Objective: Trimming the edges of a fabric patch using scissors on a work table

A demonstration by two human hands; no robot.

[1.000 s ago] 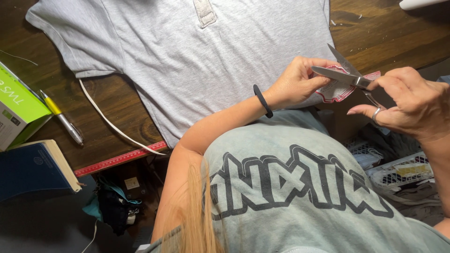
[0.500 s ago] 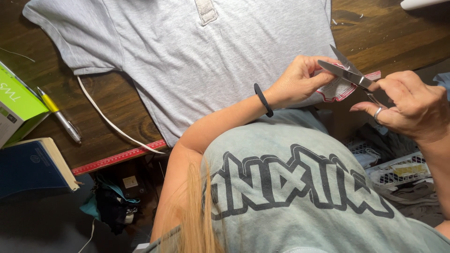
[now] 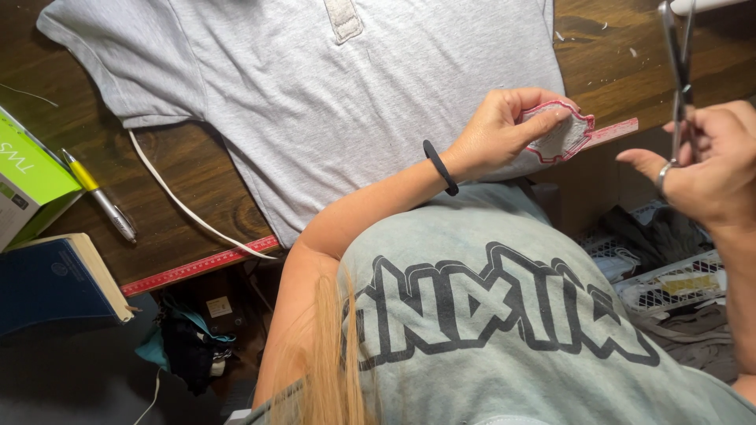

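Note:
My left hand pinches a small grey fabric patch with a red stitched edge just above the table's front edge. A black band sits on that wrist. My right hand, with a ring on one finger, grips a pair of metal scissors that point straight up, well apart from the patch. A grey short-sleeved shirt lies spread flat on the dark wooden table behind both hands.
A red ruler runs along the table's front edge. A white cord, a yellow pen, a green box and a blue book lie at the left. White wire baskets stand lower right.
My right hand has drawn the scissors away from the patch and swung them upright. My left hand still holds the patch, now fully uncovered.

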